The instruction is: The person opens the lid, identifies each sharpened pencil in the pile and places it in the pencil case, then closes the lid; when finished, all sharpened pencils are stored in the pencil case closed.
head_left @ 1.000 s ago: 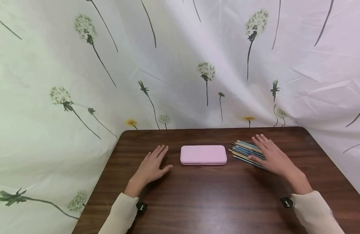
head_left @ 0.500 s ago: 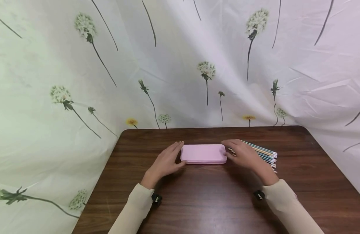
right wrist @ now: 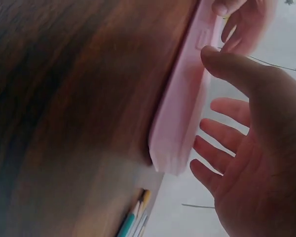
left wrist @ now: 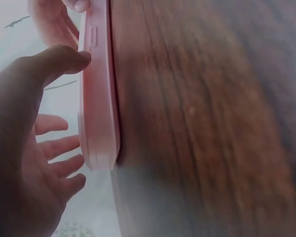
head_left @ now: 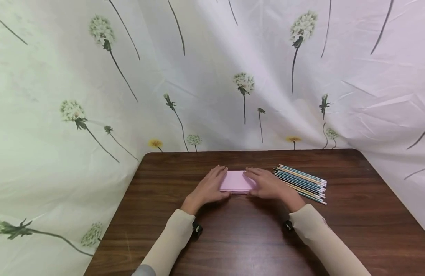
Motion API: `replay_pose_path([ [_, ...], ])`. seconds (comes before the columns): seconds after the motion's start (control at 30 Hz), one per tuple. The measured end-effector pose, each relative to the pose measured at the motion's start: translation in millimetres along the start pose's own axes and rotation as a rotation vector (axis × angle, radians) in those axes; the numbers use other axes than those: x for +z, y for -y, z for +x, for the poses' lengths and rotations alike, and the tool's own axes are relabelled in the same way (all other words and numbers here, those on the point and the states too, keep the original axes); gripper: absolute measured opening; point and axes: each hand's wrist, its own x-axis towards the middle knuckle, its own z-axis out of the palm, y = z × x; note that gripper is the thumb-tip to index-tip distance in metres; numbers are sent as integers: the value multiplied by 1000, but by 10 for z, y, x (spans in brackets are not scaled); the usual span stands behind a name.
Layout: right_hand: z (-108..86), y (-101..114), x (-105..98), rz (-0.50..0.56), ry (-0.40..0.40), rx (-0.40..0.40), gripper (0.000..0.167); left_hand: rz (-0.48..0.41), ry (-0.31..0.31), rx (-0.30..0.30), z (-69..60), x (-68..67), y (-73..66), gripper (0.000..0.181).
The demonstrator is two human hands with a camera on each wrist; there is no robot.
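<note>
A closed pink case (head_left: 236, 181) lies flat on the brown table. The left hand (head_left: 208, 188) holds its left part, thumb at the front edge and fingers across the lid to the back. In the same way the right hand (head_left: 269, 185) holds the right part. The left wrist view shows the left thumb on the front rim of the case (left wrist: 98, 103), near a small latch. In the right wrist view, the thumb of the right hand (right wrist: 261, 138) touches the front of the case (right wrist: 180, 108). The undersides of both palms face the lid.
Several blue-green and yellow pencils (head_left: 300, 183) lie side by side to the right of the case, white ends rightward. Their tips (right wrist: 135, 210) show in the right wrist view. Behind the wooden table (head_left: 233, 237) hangs a white cloth (head_left: 212, 76) with dandelion prints.
Both hands have moved inward onto the case, the left from the bare table and the right from over the pencils. The pencils are uncovered now.
</note>
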Motion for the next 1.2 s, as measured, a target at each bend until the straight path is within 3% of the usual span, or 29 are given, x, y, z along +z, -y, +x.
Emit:
replay_pose_path([
  [0.37,54,-13,59,0,-2,52,69,14,35,-23,93,35,27,92],
  [0.63,76,-46,90,1,14,43,69,3,57,-79,126,67,11,96],
  [0.87,80,-52,107,0,-27,13,68,120,32,-22,162,93,-12,101],
  [1.2,132,-74,124,-72,-49,-30,65,154,32,-22,173,72,-28,98],
])
